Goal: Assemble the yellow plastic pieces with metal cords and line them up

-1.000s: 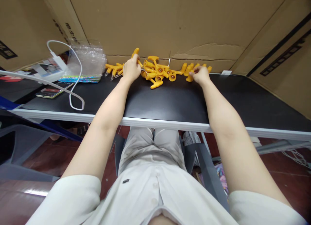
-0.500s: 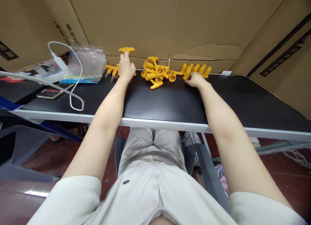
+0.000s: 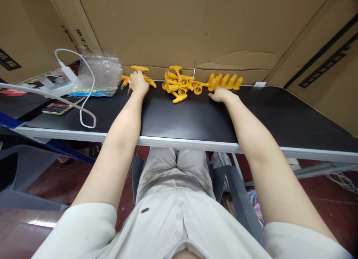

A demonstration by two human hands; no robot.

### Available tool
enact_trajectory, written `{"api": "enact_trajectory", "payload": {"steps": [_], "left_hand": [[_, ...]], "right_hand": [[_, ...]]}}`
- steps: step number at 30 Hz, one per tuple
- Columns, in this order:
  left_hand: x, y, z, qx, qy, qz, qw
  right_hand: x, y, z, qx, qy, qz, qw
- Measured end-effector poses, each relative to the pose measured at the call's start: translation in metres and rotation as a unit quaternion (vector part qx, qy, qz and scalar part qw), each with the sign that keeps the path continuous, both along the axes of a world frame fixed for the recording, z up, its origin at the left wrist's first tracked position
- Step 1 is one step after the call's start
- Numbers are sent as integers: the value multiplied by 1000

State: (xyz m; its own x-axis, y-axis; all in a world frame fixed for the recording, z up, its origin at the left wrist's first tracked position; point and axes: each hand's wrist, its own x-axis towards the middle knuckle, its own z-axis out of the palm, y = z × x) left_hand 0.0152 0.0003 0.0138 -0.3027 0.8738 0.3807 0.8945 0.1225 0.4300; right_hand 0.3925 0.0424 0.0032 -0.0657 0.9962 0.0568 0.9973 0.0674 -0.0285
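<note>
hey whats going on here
A person at a black table holds a yellow T-shaped handle in the left hand, over other yellow handles with metal spirals. The right hand is down by the near side of a row of yellow sleeves standing upright; whether it holds one is hidden. Between the hands lies a jumbled pile of yellow pieces.

We see a black surface (image 3: 190,121) with a pale metal front edge, stretching across the middle of the frame. On it, above centre, we find a jumbled pile of yellow pieces (image 3: 183,83). Right of that stand yellow sleeves (image 3: 231,81) in a row; left lie yellow T-shaped handles (image 3: 151,83). Further left we see colourful packets (image 3: 93,91) and a phone (image 3: 60,107).
</note>
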Motion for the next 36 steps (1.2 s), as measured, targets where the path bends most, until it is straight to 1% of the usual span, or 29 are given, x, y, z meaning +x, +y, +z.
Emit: {"api": "enact_trajectory", "payload": {"steps": [1, 3, 7, 10, 12, 15, 17, 21, 22, 24, 27, 29, 33, 36], "left_hand": [[-1, -1, 0, -14, 3, 10, 1000], [-4, 0, -3, -15, -8, 29, 999], [-17, 9, -16, -3, -38, 50, 998], [-24, 12, -23, -1, -66, 55, 996], [-24, 9, -24, -1, -87, 62, 994], [-17, 1, -18, -21, -104, 71, 992], [-12, -5, -13, -38, -100, 71, 992], [-6, -13, -6, -53, -88, 65, 993], [-6, -13, -6, -52, -91, 67, 992], [-7, -12, -6, -47, -98, 68, 992], [-8, -10, -6, -44, -100, 63, 992], [-6, -9, -5, -42, -89, 62, 993], [3, -10, -2, -9, -62, 68, 996], [10, -15, 4, 11, -66, 32, 997]], "right_hand": [[-1, -1, 1, -7, -4, -2, 1000], [-3, -3, 1, -5, -1, -6, 1000], [-7, -5, 2, 14, 24, -16, 1000], [-12, -15, 7, 13, 35, -22, 999], [-16, -26, 14, 17, 29, -24, 999], [-23, -40, 23, 40, 13, -23, 999], [-25, -43, 23, 58, 27, 7, 998], [-26, -32, 12, 64, 79, 150, 984], [-27, -28, 8, 60, 82, 174, 979], [-30, -24, 3, 53, 83, 190, 977], [-36, -25, 2, 66, 87, 171, 979], [-41, -30, 5, 80, 88, 143, 982], [-45, -39, 12, 88, 93, 81, 988], [-44, -40, 14, 78, 105, 33, 991]]}}
